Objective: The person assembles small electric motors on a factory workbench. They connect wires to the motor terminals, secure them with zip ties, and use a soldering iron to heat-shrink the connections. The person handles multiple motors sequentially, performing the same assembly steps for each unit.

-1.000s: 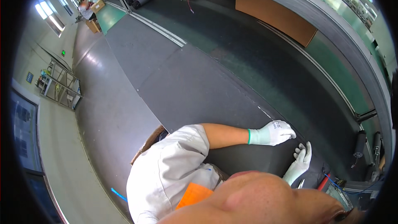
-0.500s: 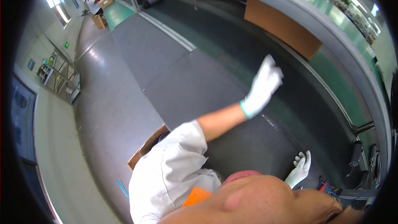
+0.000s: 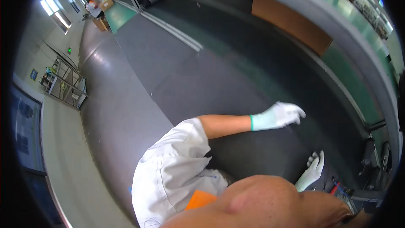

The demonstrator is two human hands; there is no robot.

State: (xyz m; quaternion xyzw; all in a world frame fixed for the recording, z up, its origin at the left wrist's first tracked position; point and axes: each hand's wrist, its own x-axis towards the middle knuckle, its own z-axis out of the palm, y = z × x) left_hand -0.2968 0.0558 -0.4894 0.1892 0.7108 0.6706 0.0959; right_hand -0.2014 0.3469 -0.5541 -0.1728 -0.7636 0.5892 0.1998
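Holding left hand [image 3: 283, 116] over counter [image 3: 211, 84] with loosely spread grip; holding right hand [image 3: 312, 169] likewise, perhaps just resting, pinching nothing visible.

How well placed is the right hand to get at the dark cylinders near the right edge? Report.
Probably yes: the right hand looks empty, and only dark surface shows between it and the dark cylinders, though the fisheye view makes distance uncertain.

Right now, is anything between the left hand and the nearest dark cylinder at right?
Nothing visible: only dark surface shows between the left hand and that cylinder. The right hand sits below that path in the picture.
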